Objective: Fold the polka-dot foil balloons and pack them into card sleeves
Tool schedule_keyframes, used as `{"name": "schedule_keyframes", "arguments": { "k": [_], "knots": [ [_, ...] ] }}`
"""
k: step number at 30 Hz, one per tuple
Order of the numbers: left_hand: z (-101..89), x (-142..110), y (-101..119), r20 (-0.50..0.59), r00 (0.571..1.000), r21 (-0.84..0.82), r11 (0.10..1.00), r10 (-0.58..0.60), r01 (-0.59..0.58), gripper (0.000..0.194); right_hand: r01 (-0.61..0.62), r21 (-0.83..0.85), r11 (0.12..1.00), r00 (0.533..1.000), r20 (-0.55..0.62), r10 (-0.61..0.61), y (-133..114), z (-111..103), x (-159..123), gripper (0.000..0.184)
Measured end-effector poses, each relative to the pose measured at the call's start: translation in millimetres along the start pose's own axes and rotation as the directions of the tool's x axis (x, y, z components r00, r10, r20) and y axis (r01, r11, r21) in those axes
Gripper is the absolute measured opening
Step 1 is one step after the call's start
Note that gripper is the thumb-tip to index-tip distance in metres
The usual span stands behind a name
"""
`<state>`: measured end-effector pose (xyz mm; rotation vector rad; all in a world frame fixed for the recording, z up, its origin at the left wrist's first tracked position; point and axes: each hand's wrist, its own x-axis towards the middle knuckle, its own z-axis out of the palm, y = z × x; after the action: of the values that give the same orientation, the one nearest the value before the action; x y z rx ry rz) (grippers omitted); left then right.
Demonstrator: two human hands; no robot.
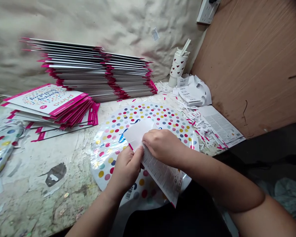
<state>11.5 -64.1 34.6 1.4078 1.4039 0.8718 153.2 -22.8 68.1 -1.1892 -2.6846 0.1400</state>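
White card (161,179), edged in places with pink and covered below with small print, sits between my two hands, over the middle of a round, shiny balloon (104,133). My left hand (128,168) is closed on the card's near left edge, thumb lying flat on top; the fingers go underneath, mostly out of sight. My right hand (164,148) is curled nearly into a fist above it, fingertips drawn together and pinching the card just beside that thumb. I cannot tell whether a loose strip is caught in the pinch. The plain upper part of the card tilts away past my knuckles, and the printed part slants down toward my lap.

Coloured dots cover the balloon, which lies flat on the worn table (75,171), blue lettering partly hidden by the card. To the left, a loose pile (61,105) of pink-bordered packets leans unevenly, with a tall double stack (88,84) behind it against the wall. On the right, paper scraps (197,123) lie beside a printed sheet (221,123), near some white labels (191,95) and a heart-patterned cup (178,65).
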Motion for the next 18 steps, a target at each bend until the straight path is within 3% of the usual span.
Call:
{"name": "schedule_keyframes", "arguments": {
  "k": [5,9,10,13,15,18],
  "knots": [
    [7.8,2.2,7.3,0.051,0.998,-0.078,0.996,-0.036,0.039,0.034,0.005,-0.054,0.999,0.999,-0.050,-0.008,-6.6,4.4,1.6,0.011],
    [-1.4,5.1,0.0,0.019,0.995,-0.154,0.983,-0.096,0.098,0.032,-0.232,-0.102,0.967,0.964,-0.153,0.215,32.5,-12.4,-27.9,0.013],
    [-6.6,6.2,-4.6,-0.007,0.993,-0.167,0.980,-0.116,0.113,0.032,-0.303,-0.113,0.946,0.948,-0.132,0.288,47.0,-19.9,-43.0,0.013],
    [-18.1,9.3,-18.9,-0.133,0.978,-0.284,0.951,-0.162,0.120,0.027,-0.336,-0.130,0.933,0.907,0.221,0.358,79.0,-39.7,-89.6,0.014],
    [-14.6,8.4,-23.2,-0.207,0.956,-0.403,0.908,-0.209,0.111,0.020,-0.271,-0.043,0.962,0.911,0.310,0.271,78.0,-42.9,-105.0,0.028],
    [5.9,-0.6,-17.9,-0.134,0.942,-0.473,0.855,-0.308,0.212,0.025,-0.063,0.099,0.993,0.989,0.136,0.049,44.8,-26.9,-89.9,0.073]
  ]
}}
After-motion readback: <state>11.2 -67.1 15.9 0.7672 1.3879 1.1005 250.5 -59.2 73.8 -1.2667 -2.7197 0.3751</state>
